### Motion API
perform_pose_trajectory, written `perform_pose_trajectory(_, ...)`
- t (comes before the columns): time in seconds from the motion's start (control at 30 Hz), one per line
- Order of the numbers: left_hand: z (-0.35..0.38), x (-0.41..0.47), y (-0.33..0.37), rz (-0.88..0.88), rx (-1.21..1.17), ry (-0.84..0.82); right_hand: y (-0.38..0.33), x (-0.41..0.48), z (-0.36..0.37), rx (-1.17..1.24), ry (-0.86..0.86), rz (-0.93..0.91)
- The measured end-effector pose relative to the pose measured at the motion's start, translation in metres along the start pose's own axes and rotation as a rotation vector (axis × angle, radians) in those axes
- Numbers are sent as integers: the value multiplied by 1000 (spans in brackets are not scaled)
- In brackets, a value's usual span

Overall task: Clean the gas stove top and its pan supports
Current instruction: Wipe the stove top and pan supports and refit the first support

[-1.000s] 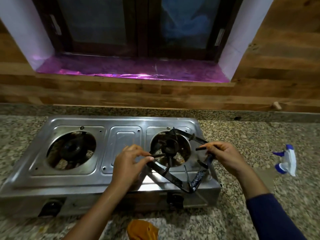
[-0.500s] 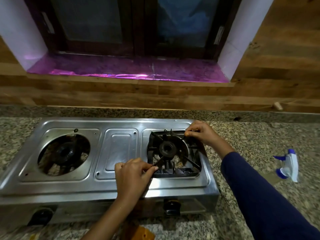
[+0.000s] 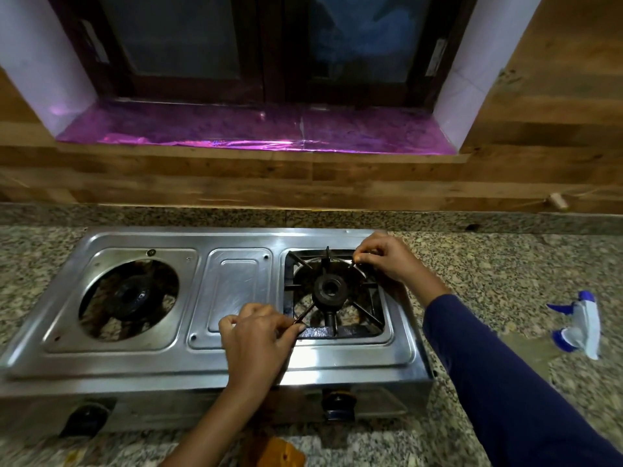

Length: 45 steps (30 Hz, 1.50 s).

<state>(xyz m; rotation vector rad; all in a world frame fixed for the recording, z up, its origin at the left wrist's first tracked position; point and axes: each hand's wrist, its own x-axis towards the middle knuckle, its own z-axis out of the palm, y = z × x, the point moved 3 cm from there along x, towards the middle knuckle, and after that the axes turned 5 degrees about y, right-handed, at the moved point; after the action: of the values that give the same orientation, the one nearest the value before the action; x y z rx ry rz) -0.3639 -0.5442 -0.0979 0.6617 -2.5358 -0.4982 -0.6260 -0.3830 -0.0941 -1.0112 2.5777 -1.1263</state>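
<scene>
A two-burner steel gas stove (image 3: 232,291) sits on a granite counter. A black square pan support (image 3: 374,318) lies flat around the right burner (image 3: 329,290). My left hand (image 3: 258,338) pinches the support's near-left prong. My right hand (image 3: 387,257) pinches its far-right prong. The left burner (image 3: 129,296) has no pan support on it and its round opening is bare.
A white and blue spray bottle (image 3: 581,323) lies on the granite counter (image 3: 505,274) to the right of the stove. An orange-brown cloth (image 3: 279,451) sits at the counter's front edge. Two black knobs (image 3: 337,401) face me on the stove front. A wood-panelled wall and window sill stand behind.
The pan support was tilted up over the right burner a second ago; it now lies flat around it. My right hand moved from the near-right side to the far-right corner.
</scene>
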Motion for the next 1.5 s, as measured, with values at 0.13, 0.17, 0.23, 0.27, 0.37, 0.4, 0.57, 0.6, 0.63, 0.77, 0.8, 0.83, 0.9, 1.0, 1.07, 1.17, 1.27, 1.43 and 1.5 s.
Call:
perform_pose_trajectory(0.13,-1,0,2,-2,3,-10,-6,-6,1,-55,20,27)
perform_pose_trajectory(0.17,-2,0,2,-2,5,-13,-8,-8,1,-59,31,47)
perform_pose_trajectory(0.23,-3,0,0,8,5,-25,-16,-18,1,-99,65,51)
perform_pose_trajectory(0.27,-4,0,-1,12,-1,-35,-22,-23,1,-116,100,37)
perform_pose_trajectory(0.37,-11,-4,-6,10,-40,-47,-51,-58,0,-40,259,74)
perform_pose_trajectory(0.4,-14,-6,-10,4,-63,-34,-66,-75,2,18,305,93)
perform_pose_trajectory(0.57,-34,-17,-36,-24,-206,-8,-132,-170,57,322,182,135)
perform_pose_trajectory(0.6,-38,-20,-39,-20,-215,-7,-135,-186,76,315,116,160)
perform_pose_trajectory(0.63,-41,-24,-41,-18,-230,-3,-138,-202,96,278,48,167)
perform_pose_trajectory(0.77,-54,-45,-55,30,-315,27,-139,-253,168,-22,-218,170)
perform_pose_trajectory(0.8,-57,-52,-61,55,-323,21,-137,-262,184,-138,-265,186)
perform_pose_trajectory(0.83,-60,-58,-66,80,-333,8,-136,-270,197,-246,-312,218)
perform_pose_trajectory(0.9,-66,-71,-75,126,-354,-13,-132,-281,215,-315,-348,314)
perform_pose_trajectory(1.0,-77,-85,-94,172,-364,-43,-137,-282,229,-273,-282,369)
perform_pose_trajectory(1.07,-84,-89,-109,171,-389,-59,-144,-276,230,-211,-239,327)
perform_pose_trajectory(1.17,-105,-88,-146,169,-415,-68,-182,-261,240,-57,-235,211)
perform_pose_trajectory(1.27,-131,-83,-189,141,-443,-56,-237,-239,263,157,-292,119)
perform_pose_trajectory(1.43,-204,-75,-302,98,-392,24,-350,-200,345,374,-321,-7)
perform_pose_trajectory(1.5,-238,-76,-368,19,-311,82,-392,-185,392,423,-304,-13)
